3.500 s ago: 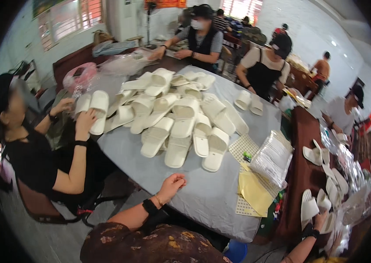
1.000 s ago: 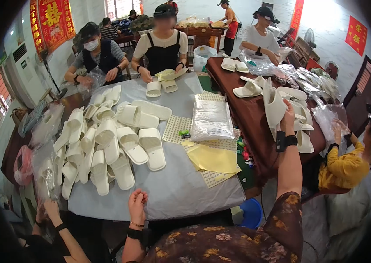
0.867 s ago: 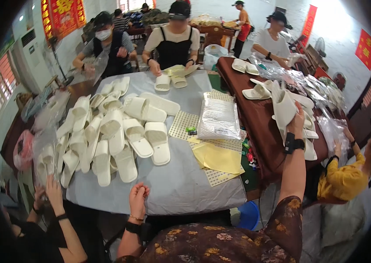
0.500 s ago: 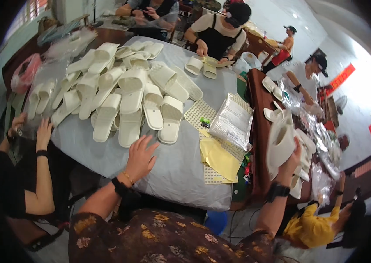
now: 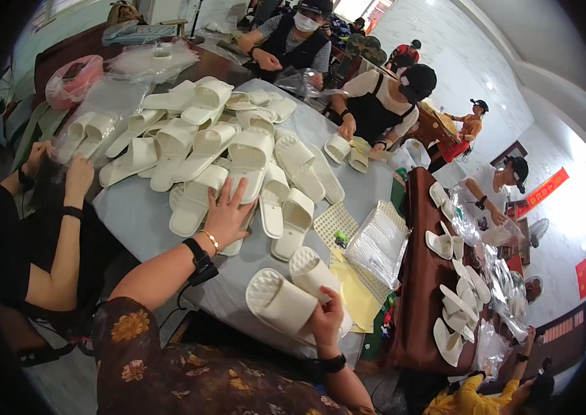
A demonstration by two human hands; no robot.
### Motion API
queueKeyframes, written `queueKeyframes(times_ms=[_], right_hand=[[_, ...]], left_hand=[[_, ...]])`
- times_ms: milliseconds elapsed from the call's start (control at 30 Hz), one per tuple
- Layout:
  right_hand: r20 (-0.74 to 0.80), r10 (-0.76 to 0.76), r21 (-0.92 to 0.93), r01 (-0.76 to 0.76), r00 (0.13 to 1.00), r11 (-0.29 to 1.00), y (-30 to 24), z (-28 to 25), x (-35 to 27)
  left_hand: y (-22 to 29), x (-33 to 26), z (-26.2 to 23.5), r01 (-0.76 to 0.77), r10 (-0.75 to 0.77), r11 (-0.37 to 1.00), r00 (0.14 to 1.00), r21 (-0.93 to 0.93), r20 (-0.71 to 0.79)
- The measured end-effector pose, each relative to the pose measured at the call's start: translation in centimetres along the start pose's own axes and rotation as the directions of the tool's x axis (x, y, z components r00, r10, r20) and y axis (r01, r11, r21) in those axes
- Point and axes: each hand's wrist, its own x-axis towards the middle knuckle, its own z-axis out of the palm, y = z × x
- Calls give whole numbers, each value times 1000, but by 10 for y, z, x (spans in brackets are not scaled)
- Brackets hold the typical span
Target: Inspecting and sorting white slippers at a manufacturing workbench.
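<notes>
A pair of cream slide slippers (image 5: 280, 299) is gripped in my right hand (image 5: 327, 319), held low over the near edge of the table, toes pointing away to the left. My left hand (image 5: 227, 220) reaches onto the front of a big pile of similar slippers (image 5: 189, 145). Its fingers are spread over a slipper (image 5: 199, 197) there and touch it, without visibly closing around it. The undersides of the pile's lower slippers are partly hidden by those on top and by my left hand.
Right of the pile lie printed label sheets (image 5: 331, 221), a silvery padded packet (image 5: 377, 242) and yellow paper (image 5: 359, 294). More slippers rest on a brown bench (image 5: 414, 277). Co-workers sit left and across; the left one's hands (image 5: 80, 181) are near bagged slippers (image 5: 89, 135).
My right hand has come from the brown bench to the table front, bringing the slippers. My left hand has moved forward onto the pile. The view has shifted.
</notes>
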Motion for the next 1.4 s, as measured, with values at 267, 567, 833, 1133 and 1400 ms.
queueKeyframes(times_ms=[267,567,833,1133,1400], right_hand=[[87,-213,-326,230,973,917,45,32,2],[52,-236,-412,236,970,880,50,33,-2],[98,-323,-462,331,941,823,34,37,-4],[79,-338,-452,336,938,827,36,37,-1],[88,-340,-453,342,936,823,36,34,-2]], left_hand=[[-27,48,14,25,-25,997,1000,-70,-8],[-47,107,23,139,-138,990,990,-17,22],[-36,116,34,244,-242,962,970,121,-37],[75,82,53,-495,495,867,869,-55,-11],[54,143,92,-448,410,831,894,330,182]])
